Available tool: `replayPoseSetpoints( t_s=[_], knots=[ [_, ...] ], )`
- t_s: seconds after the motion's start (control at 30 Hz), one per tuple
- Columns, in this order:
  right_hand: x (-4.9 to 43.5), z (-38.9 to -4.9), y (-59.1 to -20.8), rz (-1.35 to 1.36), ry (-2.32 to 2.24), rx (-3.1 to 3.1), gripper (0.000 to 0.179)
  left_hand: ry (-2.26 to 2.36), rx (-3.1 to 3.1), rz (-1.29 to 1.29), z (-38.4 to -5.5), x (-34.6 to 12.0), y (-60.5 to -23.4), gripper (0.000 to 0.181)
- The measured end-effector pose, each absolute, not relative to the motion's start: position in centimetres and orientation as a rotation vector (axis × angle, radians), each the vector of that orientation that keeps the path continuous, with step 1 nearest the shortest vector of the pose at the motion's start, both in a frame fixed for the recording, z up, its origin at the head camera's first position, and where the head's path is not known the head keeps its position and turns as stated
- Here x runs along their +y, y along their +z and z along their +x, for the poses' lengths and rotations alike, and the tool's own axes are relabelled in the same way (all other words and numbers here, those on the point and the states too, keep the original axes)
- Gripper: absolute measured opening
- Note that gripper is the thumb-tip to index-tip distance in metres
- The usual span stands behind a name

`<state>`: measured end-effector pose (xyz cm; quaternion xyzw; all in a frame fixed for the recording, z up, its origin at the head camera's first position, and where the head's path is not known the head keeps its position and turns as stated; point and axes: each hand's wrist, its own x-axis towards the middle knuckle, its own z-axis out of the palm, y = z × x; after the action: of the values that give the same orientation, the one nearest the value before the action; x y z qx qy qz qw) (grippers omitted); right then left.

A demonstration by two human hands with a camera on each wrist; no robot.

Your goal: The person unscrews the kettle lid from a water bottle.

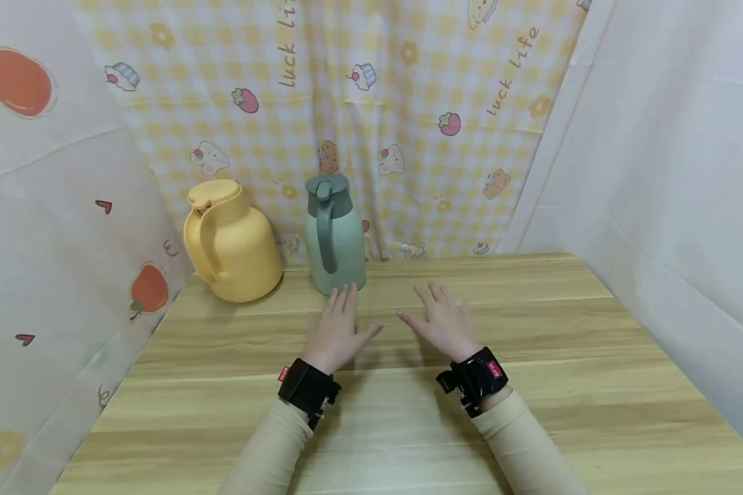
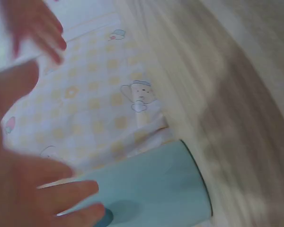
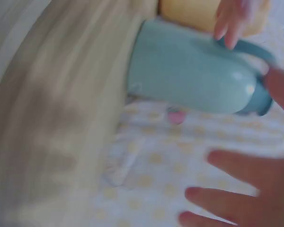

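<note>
Fingers (image 1: 350,301) spread, nothing held

Left hand (image 1: 336,337) and right hand (image 1: 447,326) both open over the tabletop (image 1: 594,412). Green flask (image 1: 350,247) upright at the rear, just beyond the left fingertips; touching or not, can't tell. Handle (image 1: 325,240) faces front. Yellow flask (image 1: 248,251) stands near, on its left. My read: any hold on the green one is best made with fingers wrapped fully round the handle, other palm steadying the body, flask kept upright.
</note>
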<state>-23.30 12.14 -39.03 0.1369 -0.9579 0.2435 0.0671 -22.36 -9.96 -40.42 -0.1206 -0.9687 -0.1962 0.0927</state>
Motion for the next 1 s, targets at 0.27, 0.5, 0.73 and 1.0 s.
replayPoseSetpoints(
  t_s=[0.27, 0.5, 0.73, 1.0],
  knots=[
    [12.7, -18.6, -33.2, 0.509, 1.092, -2.357, 0.039, -1.030, -2.326, -0.248, -24.6, -11.6, -36.9, 0.052],
    [14.4, -15.4, -30.5, 0.648, 1.110, -2.020, 0.023, -1.654, -2.049, -0.108, -29.7, -12.6, -36.0, 0.051],
    [15.2, -13.8, -29.5, 0.696, 1.185, -1.911, 0.022, -1.984, -1.886, -0.132, -32.9, -12.6, -38.0, 0.047],
    [16.5, -13.5, -28.7, 0.700, 1.179, -1.861, 0.018, -2.123, -1.802, -0.147, -32.8, -11.5, -37.6, 0.046]
  ],
)
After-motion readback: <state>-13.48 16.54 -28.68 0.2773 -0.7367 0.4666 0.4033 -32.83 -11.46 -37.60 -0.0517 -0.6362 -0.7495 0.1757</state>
